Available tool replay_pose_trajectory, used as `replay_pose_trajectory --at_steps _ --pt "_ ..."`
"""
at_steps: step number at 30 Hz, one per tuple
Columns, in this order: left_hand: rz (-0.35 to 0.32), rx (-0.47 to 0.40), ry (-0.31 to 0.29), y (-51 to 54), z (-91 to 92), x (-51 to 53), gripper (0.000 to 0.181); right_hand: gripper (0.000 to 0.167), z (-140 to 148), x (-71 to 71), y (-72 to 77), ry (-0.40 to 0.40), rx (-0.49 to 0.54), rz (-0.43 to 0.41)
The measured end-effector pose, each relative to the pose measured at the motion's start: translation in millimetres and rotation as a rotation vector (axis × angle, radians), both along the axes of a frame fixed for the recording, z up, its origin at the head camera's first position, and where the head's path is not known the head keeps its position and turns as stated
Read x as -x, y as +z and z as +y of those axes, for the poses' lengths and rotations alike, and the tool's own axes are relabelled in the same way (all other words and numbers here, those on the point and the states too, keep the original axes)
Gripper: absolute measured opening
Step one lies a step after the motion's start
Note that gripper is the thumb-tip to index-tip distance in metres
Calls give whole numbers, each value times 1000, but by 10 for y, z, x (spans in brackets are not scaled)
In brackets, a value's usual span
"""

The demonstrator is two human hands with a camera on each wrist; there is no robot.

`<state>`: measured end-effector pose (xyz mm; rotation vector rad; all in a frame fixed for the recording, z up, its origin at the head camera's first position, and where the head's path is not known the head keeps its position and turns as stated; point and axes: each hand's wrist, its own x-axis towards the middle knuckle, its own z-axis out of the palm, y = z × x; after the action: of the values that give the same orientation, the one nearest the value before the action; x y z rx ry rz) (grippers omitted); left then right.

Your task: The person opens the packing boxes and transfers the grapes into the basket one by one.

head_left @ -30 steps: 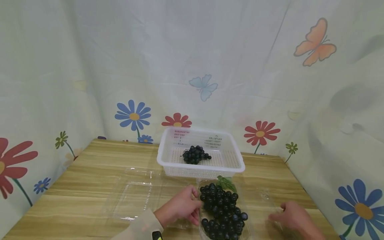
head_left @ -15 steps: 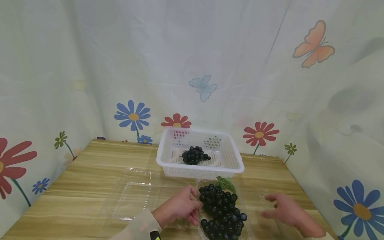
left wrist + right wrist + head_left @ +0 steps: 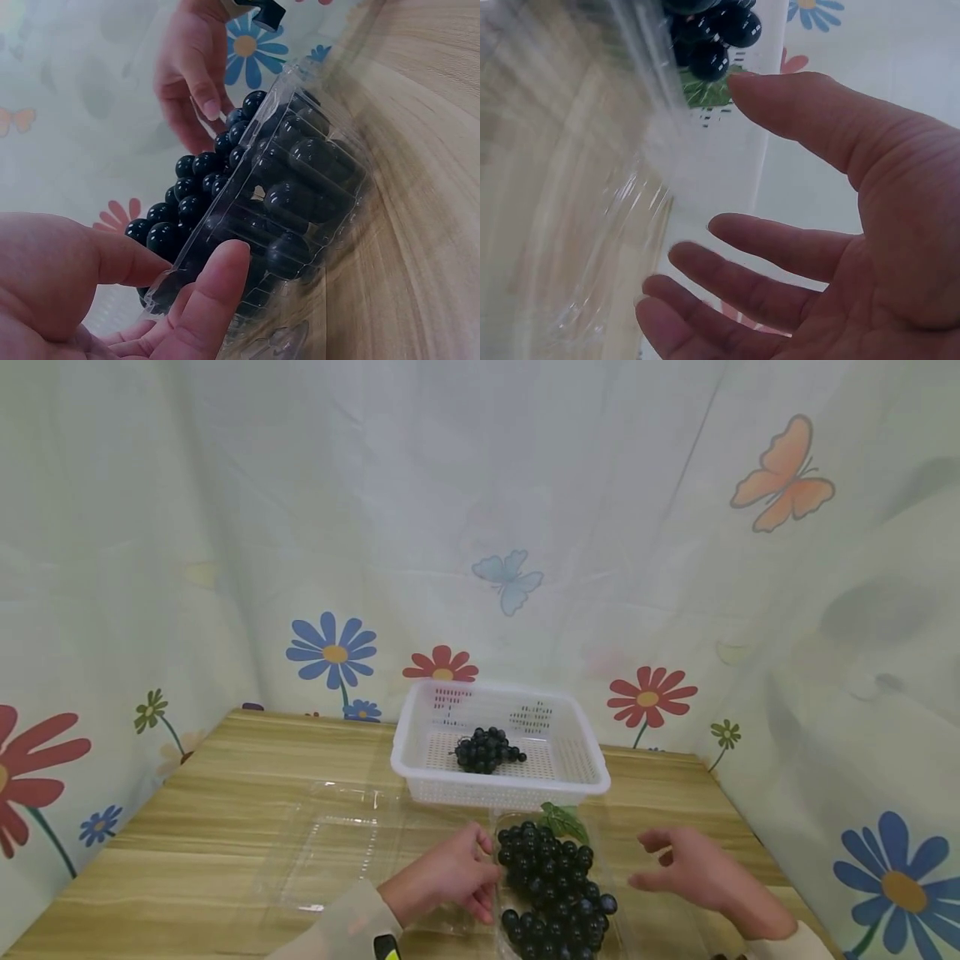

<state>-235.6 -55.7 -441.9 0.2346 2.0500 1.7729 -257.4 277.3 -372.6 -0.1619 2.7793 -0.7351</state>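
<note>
Grape bunch (image 3: 551, 893): dark, heaped in a clear box (image 3: 271, 109), near side of the wooden table (image 3: 300, 743), right of middle.
Green leaf (image 3: 565, 821): at the bunch's far end.
Left hand (image 3: 459, 875): pinches the box's left rim between thumb and fingers.
Right hand (image 3: 690, 870): released, fingers loosely spread, just right of the box.
Change: right hand has come left, away from the clear plastic lid (image 3: 622, 202), towards the grapes; left hand and box stay put.
Meaning: right hand appears free; left alone steadies the box; grapes lie uncovered.
White basket (image 3: 495, 789): beyond the box, bearing a smaller bunch (image 3: 485, 751).
Second clear box (image 3: 337, 856): flat on the table, left.
Floral curtain (image 3: 420, 493): far side, behind everything.
</note>
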Motion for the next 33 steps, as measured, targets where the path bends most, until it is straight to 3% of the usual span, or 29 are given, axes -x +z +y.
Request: replay_pose_trajectory --at_steps 17,33 --pt "-9 -15 -11 41 -21 -4 31 60 -337 -54 154 120 89 41" --pt "-17 -28 -17 12 -10 21 32 59 -593 -37 116 253 142 58"
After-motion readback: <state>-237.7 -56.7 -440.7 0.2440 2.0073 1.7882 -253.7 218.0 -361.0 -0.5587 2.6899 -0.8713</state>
